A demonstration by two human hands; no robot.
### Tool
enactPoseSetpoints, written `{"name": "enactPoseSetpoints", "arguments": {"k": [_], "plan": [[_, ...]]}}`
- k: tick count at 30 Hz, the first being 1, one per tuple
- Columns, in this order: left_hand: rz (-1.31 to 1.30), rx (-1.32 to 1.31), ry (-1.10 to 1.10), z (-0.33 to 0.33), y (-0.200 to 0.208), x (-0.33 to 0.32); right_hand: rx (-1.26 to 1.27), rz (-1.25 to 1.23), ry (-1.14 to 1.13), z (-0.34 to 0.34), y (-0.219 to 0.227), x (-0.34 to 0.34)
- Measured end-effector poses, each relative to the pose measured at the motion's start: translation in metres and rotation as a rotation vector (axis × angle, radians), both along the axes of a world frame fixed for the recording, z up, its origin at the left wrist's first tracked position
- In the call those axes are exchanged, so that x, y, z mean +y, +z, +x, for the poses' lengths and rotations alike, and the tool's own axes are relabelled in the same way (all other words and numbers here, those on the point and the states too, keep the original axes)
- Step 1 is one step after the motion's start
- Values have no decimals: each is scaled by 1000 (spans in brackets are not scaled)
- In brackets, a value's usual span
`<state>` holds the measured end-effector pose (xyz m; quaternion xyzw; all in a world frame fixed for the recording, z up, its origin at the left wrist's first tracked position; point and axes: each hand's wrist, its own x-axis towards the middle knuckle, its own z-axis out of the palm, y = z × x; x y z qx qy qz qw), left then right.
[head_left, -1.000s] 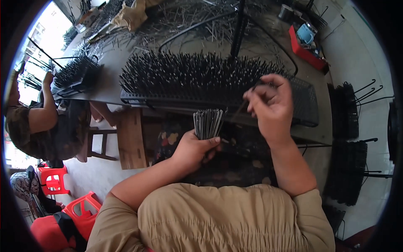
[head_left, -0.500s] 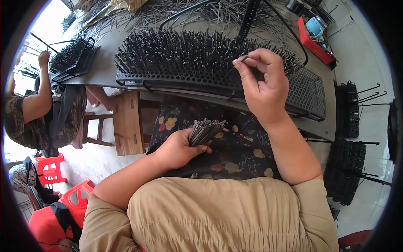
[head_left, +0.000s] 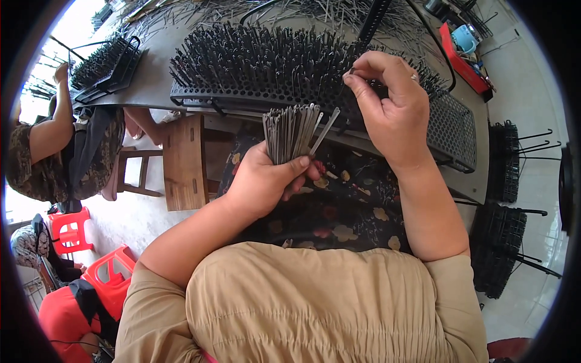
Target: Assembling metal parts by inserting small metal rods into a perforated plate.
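A thick fan of thin grey metal strips point(head_left: 290, 130) stands up out of my left hand point(head_left: 257, 181), whose fingers and thumb are wrapped round its lower end. One strip leans out to the right of the bundle. My right hand point(head_left: 393, 109) is raised at the front of a long black perforated rack point(head_left: 254, 100), thumb and forefinger pinched together. A small dark end of a thin metal strip point(head_left: 353, 70) shows at those fingertips; the rest of it is hidden. Dark upright strips point(head_left: 260, 57) crowd the rack's holes, except toward its right end, where bare mesh shows.
Loose strips point(head_left: 339, 12) lie scattered behind the rack on the grey table point(head_left: 154, 72). A red tray point(head_left: 466, 66) with a light-blue mug point(head_left: 465, 39) is at the far right. A wooden stool point(head_left: 183, 163) stands left; another person point(head_left: 45, 151) works beyond it. Filled racks point(head_left: 499, 242) hang at right.
My left hand has risen toward the rack, turning the bundle more upright. My right hand has shifted slightly right and stays pinched. The whole view has moved a little.
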<state>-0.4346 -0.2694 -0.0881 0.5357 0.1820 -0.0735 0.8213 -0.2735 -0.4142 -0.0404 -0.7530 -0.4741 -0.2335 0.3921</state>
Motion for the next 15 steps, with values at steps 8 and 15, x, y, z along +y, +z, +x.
{"name": "enactPoseSetpoints", "arguments": {"k": [8,15], "plan": [[-15,0,20,-3,-12,-10,63,39,-71,0,3,-1],[13,74,-12,-3,-20,-12,139,149,36,6,-2,4]]}}
